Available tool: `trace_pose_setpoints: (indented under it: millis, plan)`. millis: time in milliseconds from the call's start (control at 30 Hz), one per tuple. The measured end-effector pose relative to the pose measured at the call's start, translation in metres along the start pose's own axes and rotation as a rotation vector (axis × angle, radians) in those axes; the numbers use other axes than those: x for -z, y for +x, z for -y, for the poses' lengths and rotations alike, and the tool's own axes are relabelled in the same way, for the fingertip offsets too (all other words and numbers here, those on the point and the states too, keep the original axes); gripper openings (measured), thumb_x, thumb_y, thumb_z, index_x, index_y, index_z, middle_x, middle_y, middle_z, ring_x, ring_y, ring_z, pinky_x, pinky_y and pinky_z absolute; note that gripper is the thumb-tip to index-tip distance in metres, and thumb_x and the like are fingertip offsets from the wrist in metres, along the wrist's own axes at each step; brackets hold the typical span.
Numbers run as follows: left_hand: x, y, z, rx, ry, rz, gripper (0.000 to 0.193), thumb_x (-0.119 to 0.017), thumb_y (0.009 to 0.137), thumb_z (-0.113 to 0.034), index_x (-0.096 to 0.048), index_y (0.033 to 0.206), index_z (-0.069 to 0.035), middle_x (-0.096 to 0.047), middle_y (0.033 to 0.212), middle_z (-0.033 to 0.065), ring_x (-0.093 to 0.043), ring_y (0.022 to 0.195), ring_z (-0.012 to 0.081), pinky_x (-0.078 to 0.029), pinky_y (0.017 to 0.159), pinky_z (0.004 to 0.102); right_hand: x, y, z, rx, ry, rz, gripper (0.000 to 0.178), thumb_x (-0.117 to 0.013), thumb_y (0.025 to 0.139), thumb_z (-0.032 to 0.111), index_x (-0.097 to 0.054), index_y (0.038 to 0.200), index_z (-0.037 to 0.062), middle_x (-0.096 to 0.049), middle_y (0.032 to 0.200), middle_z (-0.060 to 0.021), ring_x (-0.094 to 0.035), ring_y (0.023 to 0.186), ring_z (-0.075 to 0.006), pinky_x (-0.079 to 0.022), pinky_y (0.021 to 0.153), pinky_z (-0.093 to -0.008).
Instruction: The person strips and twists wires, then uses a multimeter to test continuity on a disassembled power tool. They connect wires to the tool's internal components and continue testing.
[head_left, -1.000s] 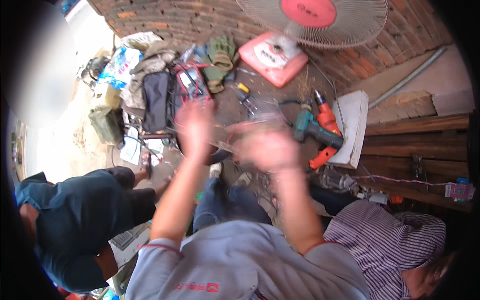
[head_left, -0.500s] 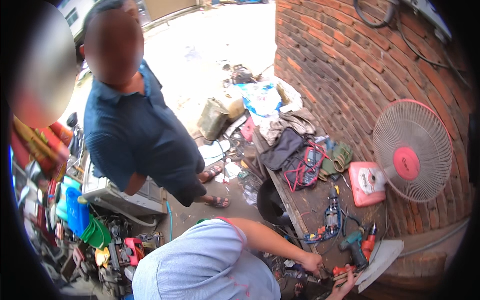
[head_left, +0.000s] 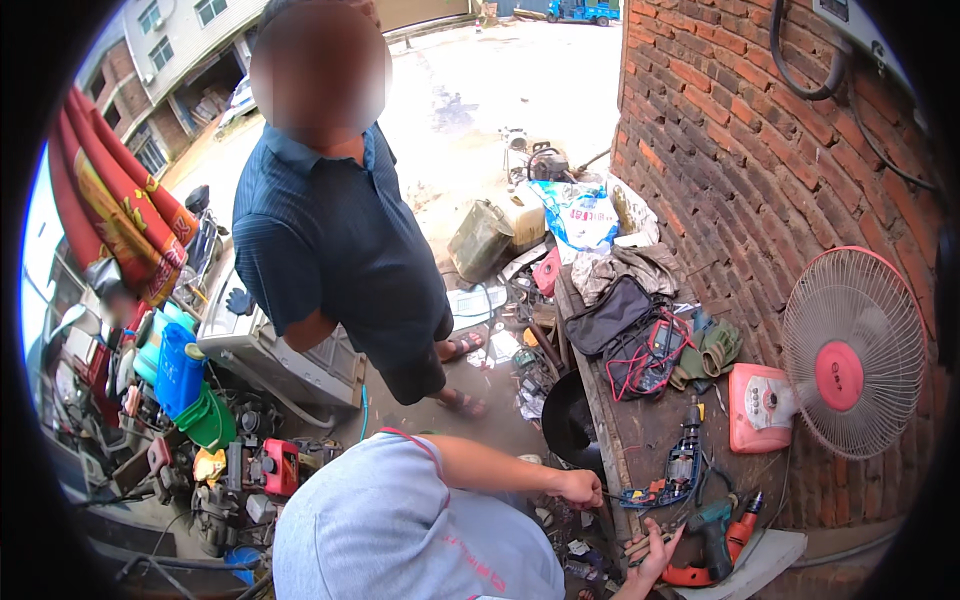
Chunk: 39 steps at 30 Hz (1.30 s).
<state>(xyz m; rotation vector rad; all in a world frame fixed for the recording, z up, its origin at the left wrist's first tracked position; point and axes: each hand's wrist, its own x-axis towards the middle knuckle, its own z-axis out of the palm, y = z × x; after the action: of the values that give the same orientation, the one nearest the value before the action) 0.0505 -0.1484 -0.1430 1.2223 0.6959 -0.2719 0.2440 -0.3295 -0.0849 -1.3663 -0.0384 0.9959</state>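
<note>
A slim dark piece (head_left: 636, 546) lies against the thumb side of the person's right hand (head_left: 655, 553), whose fingers are partly spread; how firmly they grip it cannot be told. The left hand (head_left: 578, 488) is curled closed nearby, and anything inside it is hidden.

Just right of the left fingers, on the table (head_left: 640, 440), lies an opened blue drill (head_left: 684, 466); whether they touch is unclear. Its open side faces up, probably so its inner parts can be reached.

Right of the right-hand fingers, a teal drill (head_left: 714, 535) rests across an orange drill (head_left: 741, 532), beside a pale board (head_left: 768, 556); they seem kept within easy reach.

Beyond the fingers sit a black pouch (head_left: 612, 318), a meter (head_left: 662, 338) with red leads and green gloves (head_left: 718, 345), perhaps pushed back to leave working room. A pink fan (head_left: 838, 375) stands to their right, likely for cooling. A round black pan (head_left: 570, 415) is below the table edge, past the left fingers.

Counted: two hands, three drills, one meter, one pouch, one fan, one pan; the gloves overlap too much to count. One co-worker (head_left: 345, 235) in dark blue stands farther off, up and left of the fingers.
</note>
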Motion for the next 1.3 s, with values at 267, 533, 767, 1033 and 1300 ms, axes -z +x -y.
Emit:
trace_pose_setpoints:
  millis: [267,533,767,1033,1300]
  plan:
    - [0.01,-0.008,-0.003,-0.097,-0.132,-0.195,0.018,-0.067,0.094,-0.02,-0.072,0.088,-0.004,-0.063,0.074,0.0007,-0.06,0.065,0.0121,-0.051,0.058,0.0295,0.004,-0.019,-0.027,-0.009,0.021,-0.009,0.08,-0.058,0.093,0.003,-0.02,0.161,0.0171,-0.068,0.103,-0.0131,-0.057,0.061,-0.0155,-0.051,0.05,-0.0311]
    - [0.032,-0.019,-0.043,-0.1,0.111,-0.217,0.02,-0.068,0.095,-0.02,-0.075,0.107,-0.005,-0.075,0.097,0.0053,-0.068,0.091,0.014,-0.056,0.082,0.0323,-0.021,-0.028,-0.038,-0.033,-0.112,0.006,0.024,-0.072,0.091,0.019,-0.069,0.11,0.0049,-0.064,0.085,0.0009,-0.056,0.067,-0.0064,-0.043,0.059,-0.0204]
    - [0.042,0.012,-0.025,-0.045,-0.166,-0.201,0.021,-0.066,0.1,-0.017,-0.067,0.116,-0.004,-0.069,0.095,0.0007,-0.063,0.083,0.0103,-0.051,0.074,0.0276,-0.007,-0.044,-0.053,0.033,-0.038,-0.056,0.046,-0.067,0.09,0.006,-0.054,0.134,0.001,-0.065,0.102,-0.0027,-0.059,0.077,-0.0105,-0.052,0.069,-0.0284]
    - [0.008,0.036,-0.043,-0.251,0.096,-0.131,0.027,-0.077,0.09,-0.008,-0.07,0.114,0.002,-0.066,0.093,0.0024,-0.059,0.075,0.0082,-0.05,0.068,0.0251,-0.02,-0.078,-0.078,-0.036,0.015,-0.252,0.037,-0.07,0.088,0.004,-0.057,0.123,0.0014,-0.062,0.097,-0.0005,-0.056,0.084,-0.0063,-0.045,0.074,-0.0215]
    - [-0.015,0.056,-0.046,-0.436,0.26,-0.124,0.021,-0.078,0.09,-0.009,-0.073,0.107,0.0,-0.064,0.09,0.0011,-0.055,0.071,0.0063,-0.047,0.065,0.0233,-0.04,-0.075,-0.077,0.11,-0.12,-0.397,0.04,-0.073,0.088,0.003,-0.057,0.124,-0.0019,-0.063,0.097,-0.0004,-0.059,0.084,-0.0083,-0.049,0.075,-0.0244]
